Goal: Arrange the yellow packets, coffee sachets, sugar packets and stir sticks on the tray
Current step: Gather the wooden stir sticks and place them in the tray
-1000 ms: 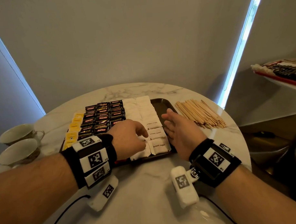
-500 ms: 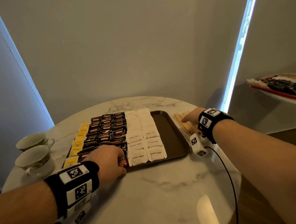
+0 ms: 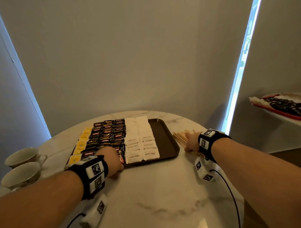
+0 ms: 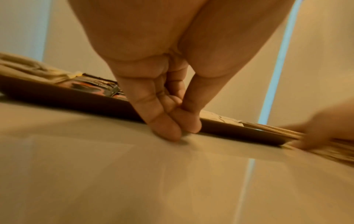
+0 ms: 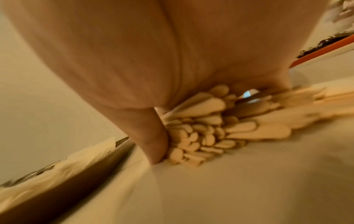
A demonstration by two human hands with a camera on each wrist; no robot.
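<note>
We find the right hand [image 3: 191, 142] laid over the stir sticks [image 3: 180, 138] on the table [image 3: 157, 190], just off the right edge of the tray [image 3: 166, 140]. From the head view its fingers are hidden behind the hand and wristband. The right wrist view supplies what that view lacks: the thumb [image 5: 153, 145] presses against the near left side of the bundled stick ends [image 5: 206, 130], its tip at the table surface, with the palm over the pile. The other fingers are out of sight, so we cannot tell whether the grasp is closed.

The left hand [image 3: 111, 159] sits at the near edge of the tray. The left wrist view shows its fingers [image 4: 164, 125] pressed together, tips on the table against the tray rim [image 4: 76, 101]; we cannot confirm that they pinch anything. That view is blurred at its right side.

On the tray, yellow packets [image 3: 80, 145] fill the left column, coffee sachets [image 3: 107, 134] the middle and sugar packets [image 3: 141, 139] lie right of these. A bare strip of tray floor runs along its right edge. The near half of the table is open.

Two cups [image 3: 22, 166] stand at the left edge of the table. A red tray [image 3: 282, 112] on a separate surface is cut off at the right frame border.
</note>
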